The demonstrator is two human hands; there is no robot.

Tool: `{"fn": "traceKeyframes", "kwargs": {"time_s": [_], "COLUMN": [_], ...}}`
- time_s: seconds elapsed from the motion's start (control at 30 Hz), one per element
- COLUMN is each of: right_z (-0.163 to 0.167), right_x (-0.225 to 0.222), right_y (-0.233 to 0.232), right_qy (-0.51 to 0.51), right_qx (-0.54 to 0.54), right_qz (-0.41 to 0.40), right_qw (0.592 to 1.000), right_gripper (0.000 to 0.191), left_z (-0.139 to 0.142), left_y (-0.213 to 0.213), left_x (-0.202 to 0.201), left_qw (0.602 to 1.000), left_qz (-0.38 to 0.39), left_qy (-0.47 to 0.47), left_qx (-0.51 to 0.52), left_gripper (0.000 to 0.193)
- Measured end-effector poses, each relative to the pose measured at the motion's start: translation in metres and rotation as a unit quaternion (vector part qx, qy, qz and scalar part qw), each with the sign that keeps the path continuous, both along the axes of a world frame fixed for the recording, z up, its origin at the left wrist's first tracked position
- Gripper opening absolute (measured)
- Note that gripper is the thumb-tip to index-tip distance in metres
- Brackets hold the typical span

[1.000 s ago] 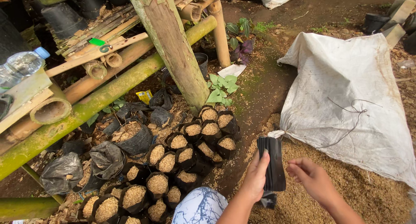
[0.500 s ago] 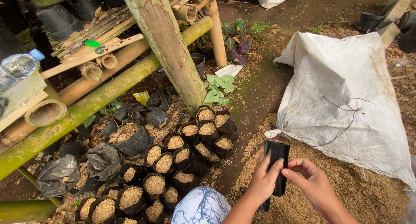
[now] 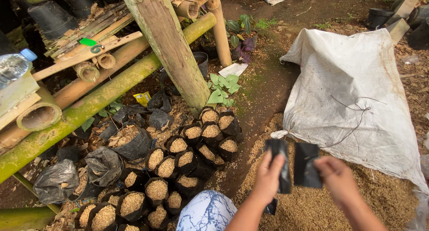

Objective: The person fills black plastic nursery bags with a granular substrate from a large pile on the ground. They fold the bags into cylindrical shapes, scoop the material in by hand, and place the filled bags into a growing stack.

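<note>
— What do you have on the head view?

— I see both hands low in the picture, over a heap of pale husk (image 3: 357, 204) on the ground. My left hand (image 3: 268, 177) has its grip closed on a flat black plastic bag (image 3: 278, 161), held upright. My right hand (image 3: 336, 177) pinches a second black bag (image 3: 306, 165) by its edge. The two bags stand just beside each other, and I cannot tell whether their edges touch.

— Is anything else under the hands?

— A dark scrap (image 3: 271, 207) shows below the left wrist, against the husk; I cannot tell what it is. A blue-and-white patterned cloth (image 3: 206, 212) sits at the bottom edge, near the left forearm.

— And around that?

— To the left, a cluster of small black grow bags filled with husk (image 3: 196, 146) stands in rows on the soil, well apart from the hands. Further left lie crumpled, slack black bags (image 3: 56, 182). Above them runs a green bamboo pole (image 3: 98, 99), with a thick wooden post (image 3: 172, 48) leaning across it. A clear water bottle with a blue cap (image 3: 13, 65) rests on the bamboo rack at the far left. To the right, a big white sack (image 3: 357, 92) lies spread over the heap, a thin cord (image 3: 353, 110) across it.
</note>
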State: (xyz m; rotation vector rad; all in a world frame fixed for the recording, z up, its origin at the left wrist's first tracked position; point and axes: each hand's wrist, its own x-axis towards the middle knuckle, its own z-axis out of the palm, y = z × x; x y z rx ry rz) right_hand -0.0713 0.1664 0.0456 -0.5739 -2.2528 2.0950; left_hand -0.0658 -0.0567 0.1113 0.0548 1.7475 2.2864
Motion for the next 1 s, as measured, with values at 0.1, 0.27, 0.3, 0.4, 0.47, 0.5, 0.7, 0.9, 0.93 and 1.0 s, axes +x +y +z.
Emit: {"fn": "traceKeyframes", "kwargs": {"time_s": [0.1,0.27,0.3,0.4,0.47,0.5,0.7,0.9,0.93,1.0], "right_z": [0.008,-0.012,-0.016,-0.016,-0.004,0.004,0.03,0.029,0.026,0.019], "right_x": [-0.007,-0.006,-0.004,0.003,0.002,0.001,0.017,0.021,0.021,0.018], "right_y": [0.024,-0.019,-0.033,-0.051,-0.052,-0.049,-0.058,-0.053,-0.047,-0.037], "right_qy": [-0.03,-0.127,-0.111,-0.068,-0.035,-0.023,0.091,0.066,0.058,0.06], "right_qx": [0.116,0.231,0.19,0.197,0.169,0.113,-0.073,0.022,0.014,-0.011], "right_qz": [-0.037,0.158,0.175,0.179,0.169,0.161,0.125,0.107,0.108,0.093], "right_qw": [0.992,0.952,0.96,0.961,0.97,0.98,0.985,0.992,0.992,0.994], "right_gripper": [0.022,0.027,0.028,0.03,0.03,0.03,0.024,0.016,0.015,0.015], "left_z": [-0.008,-0.029,-0.032,-0.032,-0.026,-0.023,-0.009,-0.007,-0.007,-0.008], "left_y": [-0.02,-0.022,-0.022,-0.021,-0.023,-0.024,-0.02,-0.011,-0.009,-0.005], "left_x": [-0.012,-0.024,-0.021,-0.018,-0.017,-0.014,-0.004,0.004,0.004,0.004], "left_qw": [0.995,0.986,0.987,0.99,0.993,0.995,0.978,0.955,0.959,0.967], "left_qz": [0.034,0.051,0.048,0.045,0.055,0.047,0.034,0.024,0.023,0.017], "left_qy": [0.014,0.049,0.034,0.022,0.042,0.042,0.192,0.249,0.242,0.233], "left_qx": [0.093,0.149,0.151,0.132,0.093,0.077,-0.078,-0.159,-0.142,-0.096], "left_gripper": [0.036,0.037,0.037,0.039,0.041,0.042,0.047,0.051,0.052,0.052]}}
